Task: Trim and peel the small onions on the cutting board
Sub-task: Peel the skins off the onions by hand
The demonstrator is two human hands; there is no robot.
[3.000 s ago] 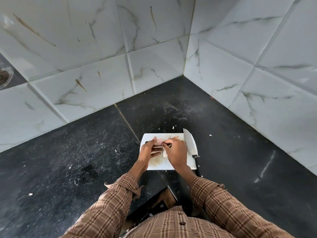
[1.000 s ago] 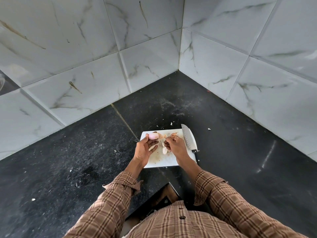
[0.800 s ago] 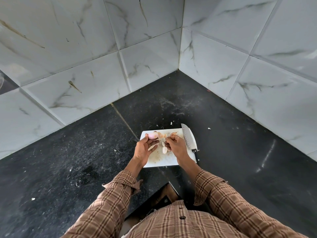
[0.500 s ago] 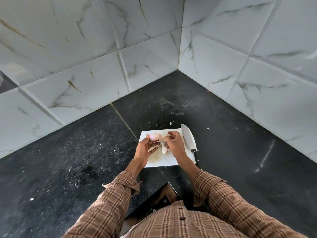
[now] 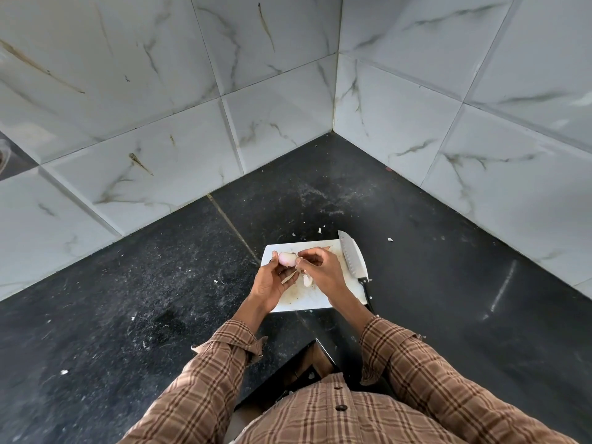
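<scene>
1. The left hand [image 5: 270, 285] is curled palm-up over the left part of the cutting board [image 5: 315, 299], its fingertips closed around a small pale pink onion [image 5: 286, 258] that sits at the hand's 12 o'clock edge.
2. The right hand [image 5: 322, 272] lies at 3 o'clock of the left one, knuckles up, thumb and forefinger pinched together right at the onion's right side; what they pinch is too small to make out, though it looks like a bit of skin.
3. Between the two hands, at 6 o'clock of the onion, a curled strip of peel [image 5: 290, 277] hangs by the left fingers, and a small whitish piece [image 5: 307, 280] lies on the board just beside it.
4. The board is white and smeared brownish near its 6 o'clock edge.
5. A knife [image 5: 352, 259] rests along the board's 3 o'clock side, blade tip toward 12 o'clock, dark handle toward 6 o'clock, apart from the right hand.
6. The board sits on a black speckled counter [image 5: 144, 283], with pale scraps scattered around it.
7. Both wrists come out of brown checked sleeves [image 5: 224, 363].
8. Marble-patterned wall tiles [image 5: 272, 123] meet in a corner at 12 o'clock.
</scene>
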